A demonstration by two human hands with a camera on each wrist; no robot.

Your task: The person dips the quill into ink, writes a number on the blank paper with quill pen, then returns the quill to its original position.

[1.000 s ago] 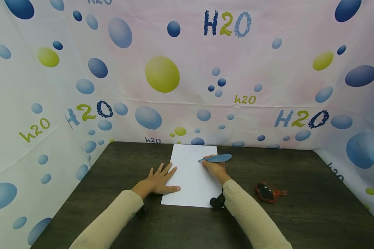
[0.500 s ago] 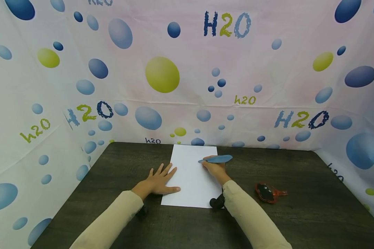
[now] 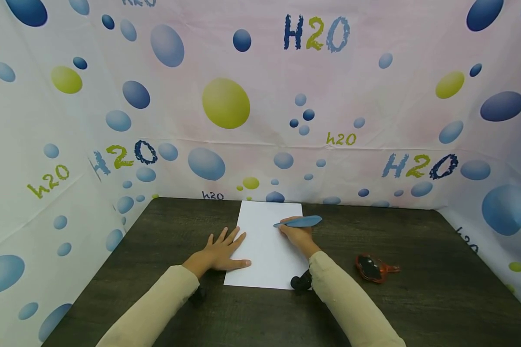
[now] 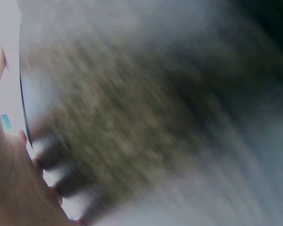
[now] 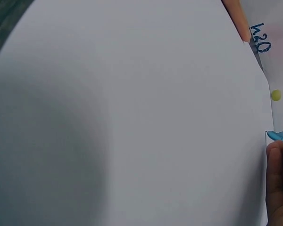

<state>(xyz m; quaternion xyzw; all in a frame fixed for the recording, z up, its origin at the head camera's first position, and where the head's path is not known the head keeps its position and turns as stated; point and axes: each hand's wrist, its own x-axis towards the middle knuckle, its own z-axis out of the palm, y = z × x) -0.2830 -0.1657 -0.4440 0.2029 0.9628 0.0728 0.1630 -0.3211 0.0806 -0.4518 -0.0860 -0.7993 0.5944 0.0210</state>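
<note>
Paper sheet [image 3: 267, 246] lies mid-counter [image 3: 417, 299]. Left hand [image 3: 221, 253] spread flat, pinning its left edge. Right hand [image 3: 298, 234] pinches blue pen [image 3: 299, 221], tip at the sheet's far right. Looks like writing start; next stroke needs the paper held firm.

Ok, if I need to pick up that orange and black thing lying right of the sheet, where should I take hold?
Probably by its broad black body, from above with the right hand. The orange-and-black object lies flat on the table, clear of the paper, its thin orange tab pointing right; that tab looks too slim for a firm pinch.
</note>
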